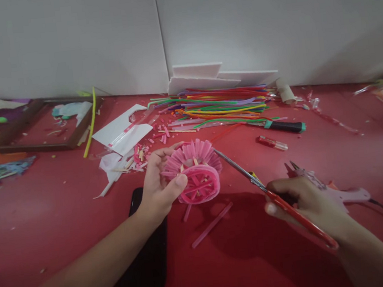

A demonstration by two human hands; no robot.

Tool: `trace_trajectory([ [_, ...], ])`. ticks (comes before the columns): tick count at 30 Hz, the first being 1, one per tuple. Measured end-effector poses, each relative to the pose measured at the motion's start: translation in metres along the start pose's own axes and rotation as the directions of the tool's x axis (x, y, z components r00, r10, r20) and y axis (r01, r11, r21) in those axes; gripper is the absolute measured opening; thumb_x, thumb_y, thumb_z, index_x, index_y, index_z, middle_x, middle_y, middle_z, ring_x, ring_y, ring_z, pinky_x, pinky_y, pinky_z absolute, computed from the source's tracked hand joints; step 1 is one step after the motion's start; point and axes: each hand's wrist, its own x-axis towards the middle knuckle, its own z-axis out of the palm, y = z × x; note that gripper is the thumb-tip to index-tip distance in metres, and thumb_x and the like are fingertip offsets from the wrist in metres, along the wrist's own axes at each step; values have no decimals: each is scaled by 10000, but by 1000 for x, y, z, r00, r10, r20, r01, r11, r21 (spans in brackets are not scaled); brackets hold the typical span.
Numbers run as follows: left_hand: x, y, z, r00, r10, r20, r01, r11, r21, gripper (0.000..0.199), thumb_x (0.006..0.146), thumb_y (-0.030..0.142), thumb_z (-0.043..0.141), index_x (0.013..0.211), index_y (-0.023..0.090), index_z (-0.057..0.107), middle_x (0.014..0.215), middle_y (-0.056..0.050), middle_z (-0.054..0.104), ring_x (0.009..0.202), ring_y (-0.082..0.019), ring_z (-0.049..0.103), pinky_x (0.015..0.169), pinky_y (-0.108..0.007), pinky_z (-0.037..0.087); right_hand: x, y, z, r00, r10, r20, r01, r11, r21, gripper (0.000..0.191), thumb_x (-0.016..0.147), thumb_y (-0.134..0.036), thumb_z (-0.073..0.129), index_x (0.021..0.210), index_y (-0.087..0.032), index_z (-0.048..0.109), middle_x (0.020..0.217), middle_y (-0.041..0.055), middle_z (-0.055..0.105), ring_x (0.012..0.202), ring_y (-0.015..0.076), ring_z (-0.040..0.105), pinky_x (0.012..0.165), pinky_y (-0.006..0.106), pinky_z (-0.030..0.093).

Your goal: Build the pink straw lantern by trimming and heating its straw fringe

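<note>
My left hand (161, 179) grips a pink round craft piece (201, 184) from its left side, thumb on the front ring. Pink strips fan out along its top edge, and light sticks show between the strips and the ring. In my right hand (305, 199) is a pair of scissors (258, 184) with red handles. The blades look nearly closed, and their tip is at the right edge of the pink fringe; whether it touches I cannot tell. Below the craft piece, a pink straw-like stick (212, 225) lies on the red table (233, 267).
A black phone (145, 259) lies under my left forearm. Beyond my right hand sits a pink glue gun (353, 196) with a cord. Farther back are colourful pipe cleaners (222, 107), a black-and-green handled tool (284, 126), pink scraps (140, 154), white paper (125, 137) and a brown frame (43, 148).
</note>
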Motion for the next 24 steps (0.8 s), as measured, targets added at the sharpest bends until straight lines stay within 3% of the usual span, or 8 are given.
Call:
trace_trajectory([
  [6, 1, 1, 2, 1000, 0, 9, 0, 1000, 0, 575, 728, 548, 845, 1139, 244, 583, 1439, -128, 642, 1230, -340, 652, 1022, -503, 528, 0, -1, 0, 1000, -4, -10, 4, 1000, -15, 685, 787, -843, 608, 579, -227, 394, 603, -50, 299, 559, 113, 303, 499, 263, 218],
  [12, 0, 3, 2, 1000, -6, -12, 6, 999, 39, 575, 741, 575, 830, 1141, 241, 587, 1194, -93, 716, 1047, -293, 695, 885, -443, 565, 2, 1, 3, 996, -49, -73, 48, 999, -9, 682, 792, -792, 666, 548, -223, 380, 551, -70, 228, 520, 94, 198, 464, 262, 180],
  [16, 0, 2, 2, 1000, -7, 3, 7, 1000, 23, 577, 741, 569, 832, 1144, 243, 579, 1365, -122, 667, 1123, -301, 685, 940, -458, 564, 2, 1, 4, 990, -61, -128, 58, 998, -30, 692, 777, -797, 676, 517, -219, 395, 530, -69, 237, 508, 93, 197, 445, 259, 172],
  [21, 0, 1, 2, 1000, 16, 17, -16, 1000, -11, 566, 759, 556, 830, 1156, 240, 579, 1348, -125, 672, 1184, -315, 676, 989, -461, 559, -2, -8, 1, 988, -103, -119, 96, 994, -61, 685, 793, -802, 666, 501, -202, 513, 514, -54, 337, 502, 93, 264, 442, 250, 204],
  [24, -1, 2, 2, 998, 56, 34, -56, 998, -20, 555, 770, 571, 820, 1147, 239, 585, 1344, -122, 676, 1134, -291, 701, 953, -426, 583, -2, -16, -1, 978, -156, -141, 148, 987, -66, 717, 780, -831, 656, 481, -203, 483, 487, -59, 314, 483, 88, 252, 429, 253, 191],
])
